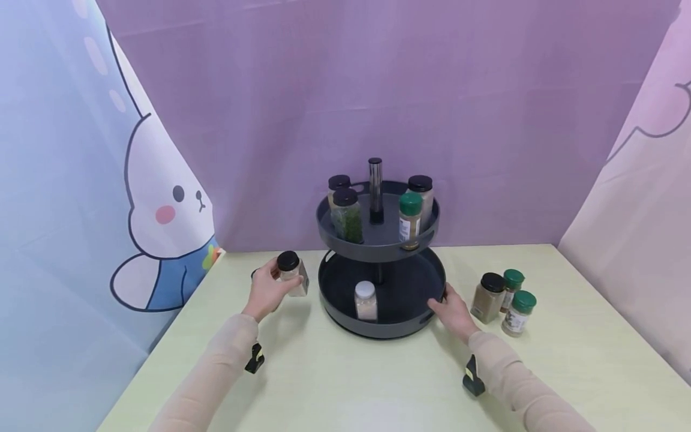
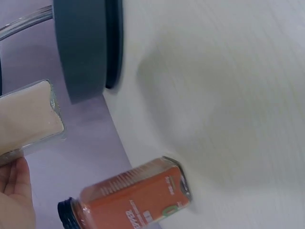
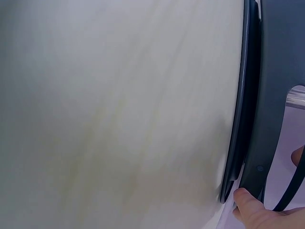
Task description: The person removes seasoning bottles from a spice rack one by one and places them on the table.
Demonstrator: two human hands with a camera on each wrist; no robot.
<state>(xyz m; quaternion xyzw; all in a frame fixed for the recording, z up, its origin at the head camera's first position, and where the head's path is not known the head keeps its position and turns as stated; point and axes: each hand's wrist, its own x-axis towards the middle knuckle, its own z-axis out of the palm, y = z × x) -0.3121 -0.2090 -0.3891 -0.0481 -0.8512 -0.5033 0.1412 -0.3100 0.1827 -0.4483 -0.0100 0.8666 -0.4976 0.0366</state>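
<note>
My left hand (image 1: 266, 289) holds a square spice jar (image 1: 296, 283) with a black lid, lifted above the table left of a dark two-tier turntable (image 1: 345, 321). Pale powder fills this jar, as the left wrist view shows. Behind that hand stands a pepper jar (image 2: 138, 195) with orange-red contents, mostly hidden in the head view. My right hand (image 1: 452, 313) grips the lower tier's rim on the right side, thumb over the edge and fingers outside. A white-lidded jar (image 1: 366, 303) stands in the lower tier.
On the upper tier stand several jars, including a green-herb jar (image 1: 349, 223) and a green-lidded jar (image 1: 409, 222), around a metal post (image 1: 375, 189). Right of the right hand are a black-lidded jar (image 1: 488, 298) and two green-lidded jars (image 1: 516, 318). A purple curtain (image 1: 270, 120) hangs behind.
</note>
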